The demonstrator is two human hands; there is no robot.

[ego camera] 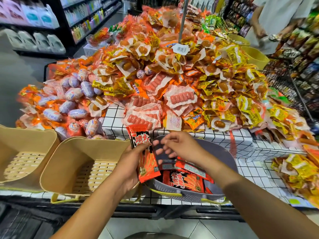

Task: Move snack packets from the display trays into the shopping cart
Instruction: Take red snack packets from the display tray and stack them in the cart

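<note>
My left hand (129, 163) grips a red and black snack packet (144, 152), held upright over the left rim of a grey tray (224, 152). Several more red and black packets (186, 181) lie inside that tray. My right hand (176, 145) hovers over the tray just right of the held packet, fingers loosely curled and blurred, with nothing in them. The shopping cart is not visible.
Two empty beige trays (57, 163) (6, 140) stand to the left on the gridded white cloth (245, 171). A big heap of sausage packets (172, 75) fills the table behind. A person (276, 18) stands at the far right by shelves.
</note>
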